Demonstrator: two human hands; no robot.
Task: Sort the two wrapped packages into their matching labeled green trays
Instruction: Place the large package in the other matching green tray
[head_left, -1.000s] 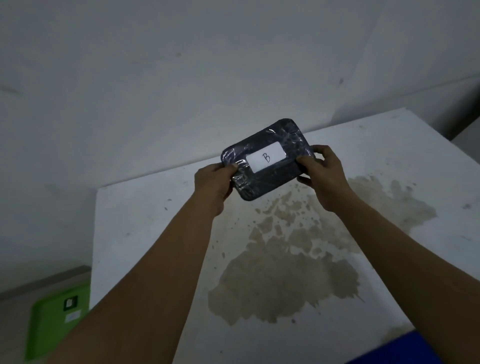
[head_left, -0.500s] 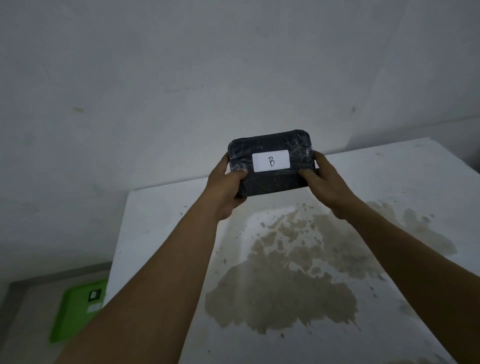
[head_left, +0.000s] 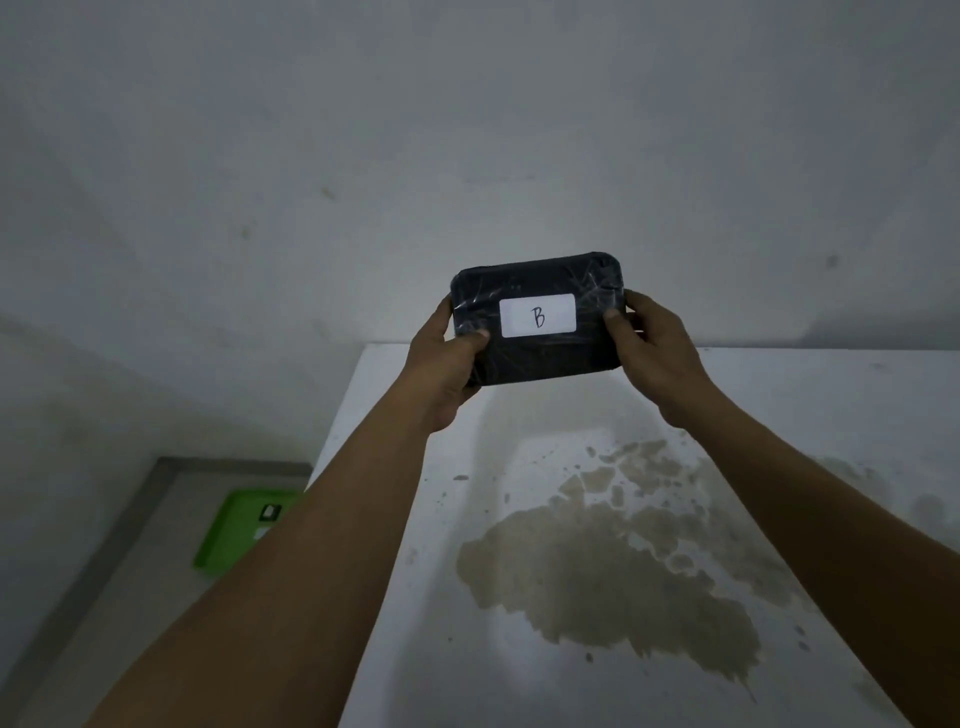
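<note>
A dark package (head_left: 540, 353) wrapped in clear film is held up in the air above the white table (head_left: 857, 405), its face turned toward me. A white label marked "B" sits in the middle of that face. My left hand (head_left: 447, 364) grips its left edge and my right hand (head_left: 649, 353) grips its right edge. A green tray (head_left: 234, 535) lies on the floor at the lower left, partly hidden behind my left forearm; it carries a small dark tag and a white label I cannot read. No second package or second tray is in view.
The table top has a large brownish stain (head_left: 613, 571) across its middle. A pale wall rises right behind the table. The table's left edge drops to a grey floor strip (head_left: 119, 561) where the tray lies.
Both hands have raised the package and turned it level, so the label faces me squarely. The view has shifted right and up, and the green tray now sits nearer my left forearm.
</note>
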